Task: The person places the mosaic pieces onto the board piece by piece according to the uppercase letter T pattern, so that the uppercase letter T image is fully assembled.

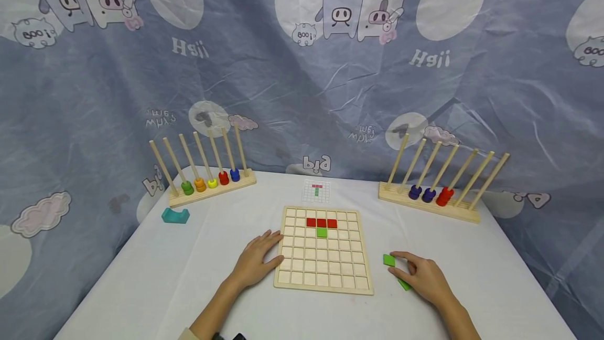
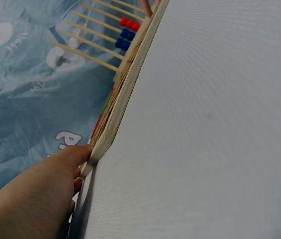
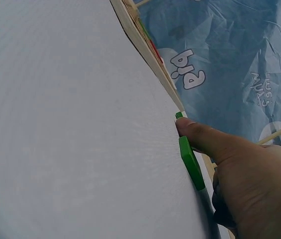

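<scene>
- My right hand (image 1: pixel 423 277) pinches a green tile (image 1: pixel 388 260) right of the board (image 1: pixel 322 266); I'd keep to its edges.
- Second green tile (image 1: pixel 403 284), also right of the board: I mustn't drag it.
- My left hand (image 1: pixel 256 259), fingers relaxed, touches the board's left edge.

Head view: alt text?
A person's right hand brackets a green square tile between thumb and finger; left hand touches a wooden grid board holding three red square tiles and one green. Two wooden peg racks stand behind.
</scene>
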Tool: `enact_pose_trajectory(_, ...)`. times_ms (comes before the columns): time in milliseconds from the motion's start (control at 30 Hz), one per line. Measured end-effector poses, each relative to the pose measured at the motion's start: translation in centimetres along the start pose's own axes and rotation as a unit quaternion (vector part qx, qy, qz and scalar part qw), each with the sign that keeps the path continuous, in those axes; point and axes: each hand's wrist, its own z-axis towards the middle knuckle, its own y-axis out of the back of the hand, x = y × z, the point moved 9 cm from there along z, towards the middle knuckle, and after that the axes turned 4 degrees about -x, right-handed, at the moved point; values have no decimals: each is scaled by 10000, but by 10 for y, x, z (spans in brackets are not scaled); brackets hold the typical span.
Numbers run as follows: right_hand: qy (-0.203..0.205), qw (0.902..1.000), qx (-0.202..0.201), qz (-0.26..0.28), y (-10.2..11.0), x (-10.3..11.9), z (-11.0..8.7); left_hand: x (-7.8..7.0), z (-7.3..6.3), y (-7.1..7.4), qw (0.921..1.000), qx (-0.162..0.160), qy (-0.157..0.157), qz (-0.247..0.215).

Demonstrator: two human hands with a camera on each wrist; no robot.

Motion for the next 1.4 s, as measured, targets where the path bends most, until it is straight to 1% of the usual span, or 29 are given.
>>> enact_pose_trajectory(300, -65, 10000, -15, 59, 1, 0, -1, -4, 0, 2, 9997, -129, -196, 97)
enact_pose_trajectory(533, -59, 10000, -9, 33, 1, -1, -1, -1, 1, -1, 10000, -23, -62, 75)
enact_pose_trajectory(667, 2, 10000, -92, -1, 1, 1, -1, 0, 2, -2, 10000, 13, -59, 63)
enact_pose_trajectory(767, 107, 9998, -162, 70, 0, 6, 1, 0, 2, -3, 10000, 17, -56, 75)
enact_pose_trajectory(1000, 414, 9981, -261, 362, -9, 25, 12, 1, 1, 0, 10000, -13, -30, 83)
enact_pose_trajectory(1233, 591, 9966, -117, 557, -28, 55, 22, -1, 1, 0, 9999, -38, -100, 60)
enact_pose_trajectory(1400, 820, 9936, -64, 778, -42, 79, 34, -1, 0, 0, 9999, -85, -124, 44)
